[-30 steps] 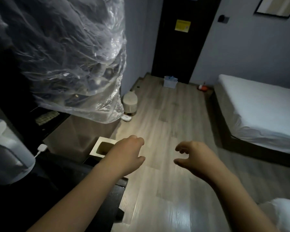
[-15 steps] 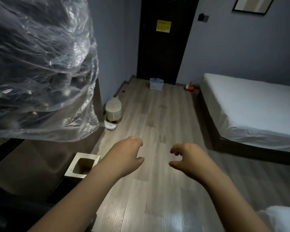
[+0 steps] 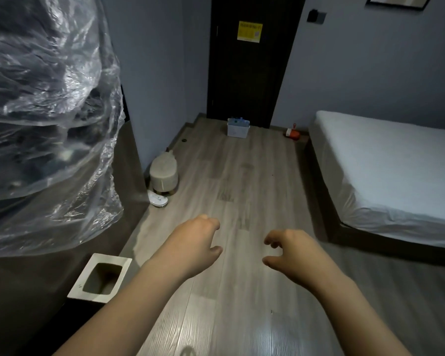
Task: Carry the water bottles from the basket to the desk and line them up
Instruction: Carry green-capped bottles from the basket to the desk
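Observation:
A small white basket (image 3: 238, 130) stands on the wood floor at the far end of the room, against the dark door. Blue-capped water bottles (image 3: 239, 121) stick out of its top. Both hands are held out in front of me above the floor, far short of the basket. My left hand (image 3: 194, 242) has loosely curled fingers and holds nothing. My right hand (image 3: 290, 249) is also empty, its fingers and thumb hanging loosely curled. The desk is not in view.
A bed with a white sheet (image 3: 385, 170) fills the right side. On the left hangs a bulky plastic-wrapped mass (image 3: 46, 119), with a white square bin (image 3: 84, 286), a beige stool (image 3: 163, 173) and a white slipper (image 3: 157, 200) along the wall. An orange object (image 3: 293, 133) lies by the bed's corner.
The view has swung right and moved forward; the dark desk and white appliance at the left have left the frame. The basket looks nearer. Both hands keep the same empty, loosely curled pose.

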